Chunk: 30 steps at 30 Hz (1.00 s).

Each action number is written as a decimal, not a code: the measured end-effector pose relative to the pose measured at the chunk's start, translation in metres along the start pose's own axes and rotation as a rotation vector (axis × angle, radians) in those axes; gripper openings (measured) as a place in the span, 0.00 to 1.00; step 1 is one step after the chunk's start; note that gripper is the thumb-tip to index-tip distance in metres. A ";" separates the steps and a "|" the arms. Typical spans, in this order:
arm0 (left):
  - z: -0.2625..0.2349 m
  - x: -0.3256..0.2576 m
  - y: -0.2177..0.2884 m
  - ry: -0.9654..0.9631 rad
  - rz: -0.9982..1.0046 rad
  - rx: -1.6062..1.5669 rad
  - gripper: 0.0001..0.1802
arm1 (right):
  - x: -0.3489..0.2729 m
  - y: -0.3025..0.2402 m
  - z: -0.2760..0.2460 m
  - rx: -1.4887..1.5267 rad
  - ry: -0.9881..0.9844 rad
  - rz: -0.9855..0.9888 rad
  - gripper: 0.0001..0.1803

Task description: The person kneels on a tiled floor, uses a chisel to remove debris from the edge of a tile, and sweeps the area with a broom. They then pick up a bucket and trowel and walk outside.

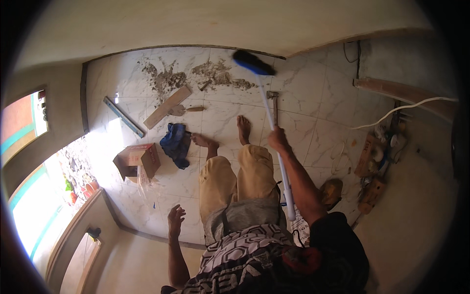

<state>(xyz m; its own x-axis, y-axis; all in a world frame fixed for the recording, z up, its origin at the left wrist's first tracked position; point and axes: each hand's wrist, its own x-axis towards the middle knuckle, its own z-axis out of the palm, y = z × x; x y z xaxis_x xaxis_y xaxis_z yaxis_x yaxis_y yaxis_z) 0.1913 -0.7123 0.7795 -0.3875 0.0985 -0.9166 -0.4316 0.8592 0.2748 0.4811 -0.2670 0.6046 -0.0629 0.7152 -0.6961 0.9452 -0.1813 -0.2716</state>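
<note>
A person grips a broom (286,188) in the right hand (278,140), fingers wrapped around its pale handle, on a marble-patterned tile floor (311,110). The broom runs lengthwise through that fist: its blue-and-black head (253,62) reaches far out ahead, close to the foot of the wall (205,27), while the handle's lower end comes back beside the right thigh, under the forearm. Whether the bristles touch the tiles cannot be told.

The left hand (176,220), apart from the right, is free of any tool, its fingers loosely bent, out to the left of the legs and well away from the broom.

Gray-brown debris (169,81) lies scattered along the wall, left of the broom's head. A hammer (275,111) rests just right of the handle, beyond the right hand. Between debris and bare feet lie a board (168,107) and a trowel (177,110), the two close together. Farther left are a long bar (124,117), a blue cloth (175,145) and an open carton (138,159).
</note>
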 end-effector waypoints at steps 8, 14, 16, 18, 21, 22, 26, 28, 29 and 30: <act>-0.075 0.013 -0.024 0.097 -0.014 -0.160 0.28 | -0.085 -0.089 0.000 -0.010 -0.060 -0.148 0.23; -0.114 0.008 -0.073 0.076 -0.105 -0.226 0.29 | -0.019 -0.169 0.060 -0.065 -0.068 -0.076 0.27; -0.126 0.013 -0.082 0.058 -0.102 -0.233 0.30 | -0.020 -0.201 0.093 -0.045 -0.148 -0.158 0.26; -0.138 0.017 -0.089 0.085 -0.072 -0.278 0.30 | -0.032 -0.214 0.104 0.102 -0.234 -0.110 0.25; -0.153 0.020 -0.103 0.118 -0.097 -0.326 0.30 | -0.049 -0.232 0.113 -0.080 0.007 -0.277 0.21; -0.155 0.018 -0.109 0.129 -0.110 -0.340 0.30 | -0.047 -0.241 0.115 -0.095 -0.012 -0.174 0.20; -0.156 0.016 -0.132 0.139 -0.194 -0.400 0.27 | -0.021 -0.299 0.147 -0.090 -0.002 -0.225 0.21; -0.155 0.016 -0.138 0.138 -0.186 -0.436 0.25 | -0.026 -0.310 0.160 -0.056 -0.133 -0.264 0.20; -0.154 0.017 -0.140 0.134 -0.192 -0.446 0.24 | -0.032 -0.313 0.166 -0.035 -0.195 -0.324 0.19; -0.153 0.017 -0.141 0.137 -0.198 -0.464 0.24 | -0.038 -0.314 0.168 -0.084 -0.179 -0.321 0.19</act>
<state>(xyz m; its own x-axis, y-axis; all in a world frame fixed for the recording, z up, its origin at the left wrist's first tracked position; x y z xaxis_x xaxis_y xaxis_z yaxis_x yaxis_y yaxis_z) 0.1215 -0.9084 0.7699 -0.3519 -0.1366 -0.9260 -0.8108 0.5389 0.2286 0.1326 -0.3505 0.6047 -0.4082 0.5957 -0.6917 0.8908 0.0943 -0.4445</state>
